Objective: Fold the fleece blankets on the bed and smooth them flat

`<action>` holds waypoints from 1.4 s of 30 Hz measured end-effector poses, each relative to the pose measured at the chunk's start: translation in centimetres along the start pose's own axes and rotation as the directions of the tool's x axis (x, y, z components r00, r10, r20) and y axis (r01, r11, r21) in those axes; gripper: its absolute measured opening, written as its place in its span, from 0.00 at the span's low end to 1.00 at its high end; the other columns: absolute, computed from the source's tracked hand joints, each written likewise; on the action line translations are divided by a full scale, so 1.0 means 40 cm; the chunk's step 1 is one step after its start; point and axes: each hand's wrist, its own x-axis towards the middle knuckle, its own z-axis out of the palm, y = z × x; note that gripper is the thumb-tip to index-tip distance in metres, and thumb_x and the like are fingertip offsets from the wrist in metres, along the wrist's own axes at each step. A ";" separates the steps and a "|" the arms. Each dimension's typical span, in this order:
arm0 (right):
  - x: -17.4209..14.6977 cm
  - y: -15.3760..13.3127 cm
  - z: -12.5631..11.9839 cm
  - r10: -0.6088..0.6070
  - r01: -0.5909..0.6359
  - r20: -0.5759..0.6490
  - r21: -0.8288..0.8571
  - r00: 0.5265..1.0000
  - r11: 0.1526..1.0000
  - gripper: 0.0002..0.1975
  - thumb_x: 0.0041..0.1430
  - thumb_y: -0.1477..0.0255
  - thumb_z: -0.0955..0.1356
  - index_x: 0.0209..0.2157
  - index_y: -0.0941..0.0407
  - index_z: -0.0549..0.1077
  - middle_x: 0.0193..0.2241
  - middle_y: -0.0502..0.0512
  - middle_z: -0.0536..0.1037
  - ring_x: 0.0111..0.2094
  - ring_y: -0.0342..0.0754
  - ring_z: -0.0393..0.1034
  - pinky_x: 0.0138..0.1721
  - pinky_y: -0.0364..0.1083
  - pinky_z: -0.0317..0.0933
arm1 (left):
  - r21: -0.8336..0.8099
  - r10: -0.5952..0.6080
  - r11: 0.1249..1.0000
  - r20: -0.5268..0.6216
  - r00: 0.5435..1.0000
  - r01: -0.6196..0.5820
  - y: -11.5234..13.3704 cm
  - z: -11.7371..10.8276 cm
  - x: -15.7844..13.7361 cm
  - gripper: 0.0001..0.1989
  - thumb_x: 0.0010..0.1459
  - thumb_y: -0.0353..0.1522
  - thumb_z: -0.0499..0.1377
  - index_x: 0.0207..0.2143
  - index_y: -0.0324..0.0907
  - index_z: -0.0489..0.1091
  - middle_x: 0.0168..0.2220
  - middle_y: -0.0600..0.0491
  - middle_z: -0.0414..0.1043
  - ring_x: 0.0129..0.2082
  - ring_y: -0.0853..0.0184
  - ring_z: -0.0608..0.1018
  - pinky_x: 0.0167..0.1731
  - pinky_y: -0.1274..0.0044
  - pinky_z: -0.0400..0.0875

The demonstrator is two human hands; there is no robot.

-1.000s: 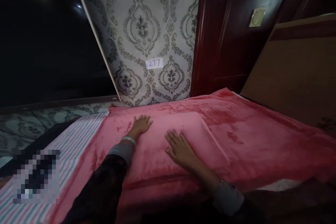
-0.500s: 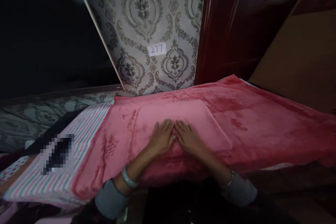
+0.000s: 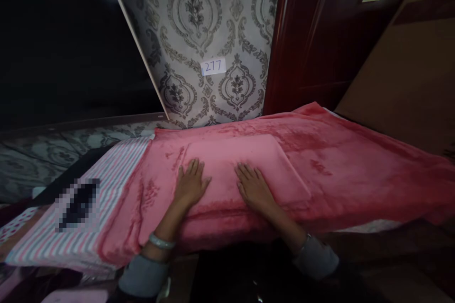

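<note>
A folded pink cloth (image 3: 227,151) lies flat, roughly rectangular, on a red-pink plush blanket (image 3: 355,175). My left hand (image 3: 191,183) rests palm down near the cloth's left edge, fingers apart. Pressed flat on the middle of the same cloth is my right hand (image 3: 254,187), its fingers stretched out toward the wall. Neither hand grips anything. The cloth's near edge runs just below my hands, with a darker crease there.
A striped cloth (image 3: 117,170) covers the left end of the surface. A large dark screen (image 3: 71,47) stands at the back left. Behind are patterned wallpaper (image 3: 234,23) with a paper label (image 3: 213,66), a dark red wooden panel (image 3: 309,33) and a brown board (image 3: 408,71) at right.
My left hand has slid left across the folded cloth, away from my right hand. The right hand stays almost in place. The hands were close together before.
</note>
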 end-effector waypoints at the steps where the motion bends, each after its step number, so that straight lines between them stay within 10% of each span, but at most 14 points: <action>1: 0.000 -0.001 -0.004 0.002 -0.002 0.012 0.010 1.000 1.000 0.28 0.69 0.72 0.56 0.69 0.59 0.58 0.69 0.60 0.54 0.70 0.55 0.47 0.68 0.61 0.42 | 0.009 -0.031 0.999 -0.030 0.999 0.031 0.000 -0.009 -0.010 0.29 0.68 0.41 0.47 0.66 0.33 0.59 0.69 0.36 0.53 0.70 0.50 0.57 0.65 0.47 0.50; 10: -0.020 0.001 -0.027 -0.251 0.243 0.094 0.085 0.963 0.966 0.26 0.70 0.68 0.57 0.68 0.50 0.60 0.69 0.52 0.54 0.71 0.54 0.42 0.68 0.64 0.41 | -0.029 0.246 0.964 -0.273 0.930 -0.263 0.183 0.098 -0.142 0.31 0.66 0.40 0.51 0.67 0.35 0.58 0.67 0.39 0.59 0.68 0.50 0.61 0.65 0.51 0.55; 21: -0.052 0.221 -0.053 0.200 -0.205 -0.059 -0.097 0.978 0.974 0.26 0.71 0.62 0.58 0.67 0.53 0.62 0.69 0.62 0.55 0.70 0.63 0.46 0.64 0.71 0.44 | -0.013 0.225 0.969 -0.383 0.896 -0.248 0.185 0.118 -0.167 0.35 0.62 0.41 0.57 0.69 0.44 0.55 0.70 0.40 0.53 0.69 0.48 0.58 0.64 0.51 0.54; 29: -0.214 0.239 -0.018 -0.166 0.155 -0.167 -0.077 0.972 0.985 0.35 0.65 0.55 0.65 0.70 0.49 0.54 0.70 0.59 0.54 0.70 0.58 0.46 0.67 0.65 0.43 | 0.058 0.392 0.916 -0.347 0.852 -0.397 0.113 0.110 -0.162 0.36 0.60 0.38 0.60 0.69 0.45 0.55 0.67 0.43 0.59 0.66 0.49 0.64 0.63 0.54 0.58; 42: -0.245 0.343 0.036 -0.027 0.058 -0.373 0.073 0.927 0.996 0.40 0.48 0.79 0.63 0.66 0.54 0.62 0.65 0.60 0.63 0.66 0.56 0.56 0.64 0.60 0.56 | 0.113 0.195 0.979 -0.305 0.932 -0.168 -0.072 0.080 -0.213 0.36 0.45 0.22 0.56 0.61 0.42 0.68 0.63 0.41 0.67 0.63 0.51 0.68 0.61 0.57 0.61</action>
